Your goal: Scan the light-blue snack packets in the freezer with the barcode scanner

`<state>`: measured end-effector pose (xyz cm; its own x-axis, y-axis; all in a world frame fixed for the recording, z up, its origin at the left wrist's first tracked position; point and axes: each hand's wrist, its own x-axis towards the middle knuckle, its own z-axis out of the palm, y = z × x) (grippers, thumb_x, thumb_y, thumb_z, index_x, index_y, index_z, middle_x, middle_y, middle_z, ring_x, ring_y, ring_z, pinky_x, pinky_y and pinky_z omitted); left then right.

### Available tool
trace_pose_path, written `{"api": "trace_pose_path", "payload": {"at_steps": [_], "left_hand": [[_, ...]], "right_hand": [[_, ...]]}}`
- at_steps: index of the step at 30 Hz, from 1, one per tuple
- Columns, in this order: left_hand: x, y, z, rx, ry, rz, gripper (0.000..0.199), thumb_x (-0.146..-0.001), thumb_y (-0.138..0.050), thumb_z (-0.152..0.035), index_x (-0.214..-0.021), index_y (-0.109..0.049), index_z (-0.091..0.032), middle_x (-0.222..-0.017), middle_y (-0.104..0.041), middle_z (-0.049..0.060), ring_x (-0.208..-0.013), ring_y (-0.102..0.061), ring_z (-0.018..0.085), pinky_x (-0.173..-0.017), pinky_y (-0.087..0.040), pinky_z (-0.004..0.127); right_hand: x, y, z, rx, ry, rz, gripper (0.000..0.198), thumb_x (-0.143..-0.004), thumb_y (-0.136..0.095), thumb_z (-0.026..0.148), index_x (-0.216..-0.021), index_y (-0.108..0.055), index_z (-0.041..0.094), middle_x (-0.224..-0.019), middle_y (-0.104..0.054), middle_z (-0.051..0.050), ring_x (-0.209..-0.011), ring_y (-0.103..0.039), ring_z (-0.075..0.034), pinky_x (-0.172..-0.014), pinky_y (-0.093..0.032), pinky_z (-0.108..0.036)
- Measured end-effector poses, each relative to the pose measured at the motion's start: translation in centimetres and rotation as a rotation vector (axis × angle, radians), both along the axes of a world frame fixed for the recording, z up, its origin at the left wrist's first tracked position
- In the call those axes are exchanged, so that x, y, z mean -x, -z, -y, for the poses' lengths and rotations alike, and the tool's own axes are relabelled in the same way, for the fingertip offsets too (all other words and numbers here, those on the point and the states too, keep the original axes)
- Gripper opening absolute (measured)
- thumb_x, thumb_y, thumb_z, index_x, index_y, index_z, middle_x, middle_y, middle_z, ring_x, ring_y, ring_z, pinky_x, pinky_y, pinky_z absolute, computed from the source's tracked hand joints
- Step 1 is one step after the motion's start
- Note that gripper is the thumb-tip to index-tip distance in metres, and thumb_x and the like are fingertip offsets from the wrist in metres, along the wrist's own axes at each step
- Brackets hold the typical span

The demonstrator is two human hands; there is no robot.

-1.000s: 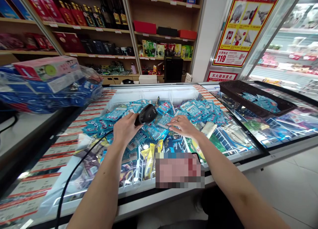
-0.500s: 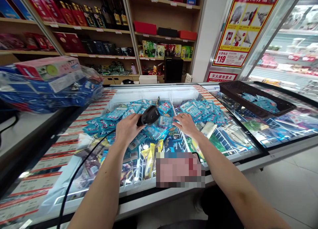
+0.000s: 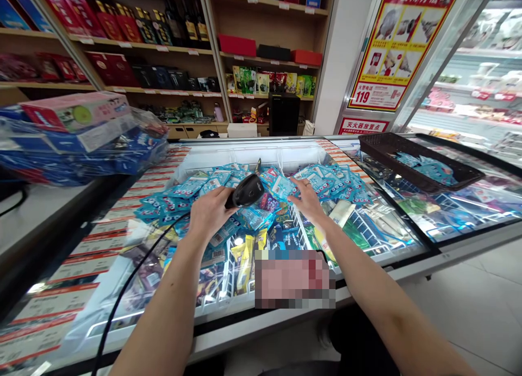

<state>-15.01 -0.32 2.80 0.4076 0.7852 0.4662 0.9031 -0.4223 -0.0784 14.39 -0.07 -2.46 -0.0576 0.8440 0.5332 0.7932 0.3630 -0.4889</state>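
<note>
My left hand (image 3: pixel 212 212) is wrapped round the handle of a black barcode scanner (image 3: pixel 248 190), whose head points to the right. A black cable (image 3: pixel 134 275) runs from it down to the lower left. My right hand (image 3: pixel 306 203) pinches the right edge of a small light-blue packet (image 3: pixel 282 187), held just right of the scanner. Many similar blue packets lie on the glass top of a chest freezer, in a left pile (image 3: pixel 183 186) and a right pile (image 3: pixel 342 181). Part of the left pile is hidden behind my left hand.
Yellow ice-cream wrappers (image 3: pixel 243 259) show through the freezer glass, among white wire dividers. A brown basket (image 3: pixel 420 164) with blue packets stands at the right. Boxes in blue plastic wrap (image 3: pixel 81 142) sit on the left. A blurred pink item (image 3: pixel 293 281) lies at the front edge.
The packet in my right hand has shifted slightly right and up, turning from level to tilted. My left hand and the scanner have hardly moved.
</note>
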Motion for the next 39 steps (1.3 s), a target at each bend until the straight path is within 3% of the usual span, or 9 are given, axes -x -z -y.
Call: {"api": "trace_pose_path", "payload": {"at_steps": [8, 19, 39], "left_hand": [[-0.2, 0.2, -0.1, 0.029, 0.114, 0.031, 0.036, -0.081, -0.053, -0.041, -0.112, -0.055, -0.023, -0.1, -0.064, 0.004, -0.093, -0.061, 0.022, -0.062, -0.039, 0.028], [-0.4, 0.0, 0.1, 0.049, 0.144, 0.02, 0.037, -0.078, -0.055, -0.037, -0.112, -0.056, -0.023, -0.099, -0.064, 0.005, -0.091, -0.061, 0.023, -0.063, -0.041, 0.029], [-0.7, -0.1, 0.3, 0.056, 0.138, -0.024, 0.034, -0.079, -0.055, -0.036, -0.111, -0.055, -0.023, -0.1, -0.065, 0.004, -0.091, -0.061, 0.023, -0.064, -0.041, 0.029]], "right_hand": [[-0.7, 0.1, -0.5, -0.037, 0.106, -0.221, 0.032, -0.085, -0.048, 0.027, -0.115, -0.056, 0.02, -0.106, -0.059, -0.009, -0.096, -0.057, -0.024, -0.083, -0.049, -0.038], [-0.7, 0.2, -0.7, 0.088, 0.056, -0.469, 0.031, -0.083, -0.051, 0.034, -0.11, -0.055, 0.02, -0.08, -0.062, -0.002, -0.06, -0.063, -0.017, -0.059, -0.054, -0.032], [-0.8, 0.0, -1.0, 0.125, 0.036, -0.579, 0.03, -0.079, -0.055, 0.035, -0.106, -0.054, 0.021, -0.082, -0.064, -0.002, -0.059, -0.064, -0.018, -0.056, -0.055, -0.033]]}}
